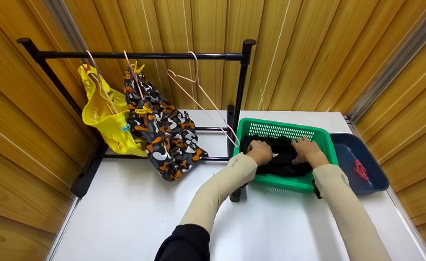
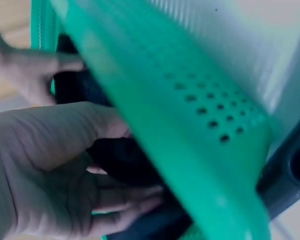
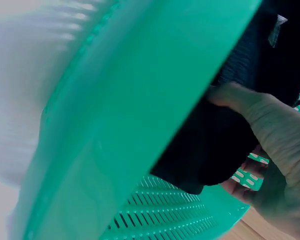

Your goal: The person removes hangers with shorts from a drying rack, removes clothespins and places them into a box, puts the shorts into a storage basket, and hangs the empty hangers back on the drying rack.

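Basket (image 1: 282, 182) holds black cloth (image 1: 285, 167) — pinched in both hands (image 1: 261, 151) (image 1: 307, 150) — beside basin (image 1: 346, 152) of pink clips (image 1: 360, 170).

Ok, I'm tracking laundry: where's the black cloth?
In the head view's right half, the black cloth lies in the green perforated plastic basket, held by the left hand and right hand.

black cloth (image 1: 282, 166): partly hidden (under left hand (image 1: 261, 152) and right hand (image 1: 306, 150)) | sleeve print (image 1: 235, 162): too small
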Action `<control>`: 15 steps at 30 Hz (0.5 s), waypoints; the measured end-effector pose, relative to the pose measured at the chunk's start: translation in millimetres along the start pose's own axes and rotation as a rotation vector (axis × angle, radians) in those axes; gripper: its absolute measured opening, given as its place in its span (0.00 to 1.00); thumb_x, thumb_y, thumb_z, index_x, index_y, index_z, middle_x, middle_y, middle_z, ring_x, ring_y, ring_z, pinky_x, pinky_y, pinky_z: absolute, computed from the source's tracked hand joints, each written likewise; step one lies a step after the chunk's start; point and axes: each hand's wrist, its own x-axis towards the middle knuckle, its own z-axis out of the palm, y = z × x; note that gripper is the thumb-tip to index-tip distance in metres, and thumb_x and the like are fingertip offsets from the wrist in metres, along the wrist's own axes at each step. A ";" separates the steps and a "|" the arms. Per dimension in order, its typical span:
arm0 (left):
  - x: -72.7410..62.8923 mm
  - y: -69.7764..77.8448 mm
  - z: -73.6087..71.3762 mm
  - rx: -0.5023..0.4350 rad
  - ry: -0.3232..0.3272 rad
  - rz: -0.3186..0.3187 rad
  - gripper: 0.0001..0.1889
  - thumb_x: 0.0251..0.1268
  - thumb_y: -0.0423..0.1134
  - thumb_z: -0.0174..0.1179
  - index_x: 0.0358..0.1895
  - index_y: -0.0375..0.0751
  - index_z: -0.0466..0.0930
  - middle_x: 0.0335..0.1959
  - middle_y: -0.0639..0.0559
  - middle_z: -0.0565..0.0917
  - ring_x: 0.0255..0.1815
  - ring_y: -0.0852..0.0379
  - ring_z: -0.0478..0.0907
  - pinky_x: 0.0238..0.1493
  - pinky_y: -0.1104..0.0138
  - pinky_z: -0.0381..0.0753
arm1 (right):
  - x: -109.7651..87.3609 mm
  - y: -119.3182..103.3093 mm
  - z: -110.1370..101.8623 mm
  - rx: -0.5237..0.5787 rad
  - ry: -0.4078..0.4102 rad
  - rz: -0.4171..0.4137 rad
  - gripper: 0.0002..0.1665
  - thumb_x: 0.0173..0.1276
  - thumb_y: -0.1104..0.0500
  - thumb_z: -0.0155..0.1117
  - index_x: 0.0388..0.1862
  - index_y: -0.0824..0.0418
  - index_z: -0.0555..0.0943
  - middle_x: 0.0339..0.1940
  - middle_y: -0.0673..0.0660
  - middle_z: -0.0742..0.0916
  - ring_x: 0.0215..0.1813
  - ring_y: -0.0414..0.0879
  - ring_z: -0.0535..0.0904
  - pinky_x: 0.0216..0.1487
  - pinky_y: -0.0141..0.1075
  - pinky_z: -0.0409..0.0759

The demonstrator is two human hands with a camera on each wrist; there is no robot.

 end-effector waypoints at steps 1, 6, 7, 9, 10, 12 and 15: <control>1.4 -4.4 -2.6 -0.057 0.037 -0.009 0.25 0.79 0.47 0.51 0.76 0.59 0.66 0.70 0.62 0.75 0.55 0.61 0.79 0.43 0.66 0.82 | 0.1 0.1 -2.6 -0.006 0.011 0.000 0.42 0.64 0.47 0.73 0.67 0.73 0.72 0.67 0.77 0.75 0.68 0.74 0.69 0.60 0.67 0.75; 11.7 -24.8 -21.0 -0.212 0.253 -0.023 0.15 0.81 0.45 0.47 0.56 0.58 0.84 0.55 0.60 0.86 0.48 0.62 0.84 0.35 0.64 0.82 | 0.2 7.6 -17.7 0.017 0.101 0.021 0.34 0.68 0.45 0.64 0.58 0.73 0.79 0.59 0.74 0.82 0.61 0.72 0.75 0.56 0.66 0.77; 13.2 -28.1 -25.5 -0.209 0.308 -0.026 0.15 0.82 0.45 0.46 0.56 0.58 0.84 0.54 0.60 0.86 0.48 0.61 0.84 0.35 0.64 0.81 | -1.0 10.6 -21.0 0.020 0.121 0.033 0.33 0.69 0.45 0.62 0.57 0.73 0.80 0.59 0.74 0.82 0.61 0.72 0.76 0.56 0.66 0.78; 15.3 -34.6 -34.9 -0.180 0.402 -0.031 0.15 0.82 0.44 0.45 0.56 0.59 0.83 0.55 0.59 0.84 0.51 0.60 0.81 0.38 0.65 0.79 | -5.0 17.1 -27.8 0.027 0.155 0.053 0.32 0.71 0.45 0.59 0.57 0.74 0.80 0.60 0.75 0.81 0.61 0.73 0.76 0.57 0.66 0.77; 15.2 -37.7 -39.9 -0.163 0.445 -0.036 0.16 0.82 0.44 0.45 0.57 0.60 0.83 0.56 0.59 0.83 0.53 0.60 0.79 0.40 0.65 0.78 | -7.2 20.5 -31.2 0.031 0.171 0.061 0.32 0.72 0.47 0.58 0.57 0.74 0.79 0.60 0.76 0.80 0.61 0.74 0.76 0.56 0.66 0.78; 14.8 -44.1 -49.1 -0.128 0.520 -0.041 0.16 0.82 0.44 0.44 0.58 0.61 0.82 0.59 0.58 0.80 0.58 0.59 0.74 0.43 0.65 0.77 | -11.7 27.1 -37.6 0.032 0.210 0.079 0.28 0.73 0.50 0.58 0.58 0.74 0.78 0.59 0.76 0.79 0.58 0.74 0.77 0.52 0.66 0.79; 15.5 -52.7 -58.9 -0.100 0.650 -0.037 0.16 0.82 0.41 0.46 0.62 0.59 0.78 0.64 0.56 0.74 0.62 0.58 0.70 0.44 0.66 0.80 | -17.2 34.6 -45.5 0.070 0.322 0.113 0.23 0.70 0.57 0.60 0.59 0.70 0.77 0.54 0.75 0.76 0.49 0.77 0.79 0.43 0.67 0.81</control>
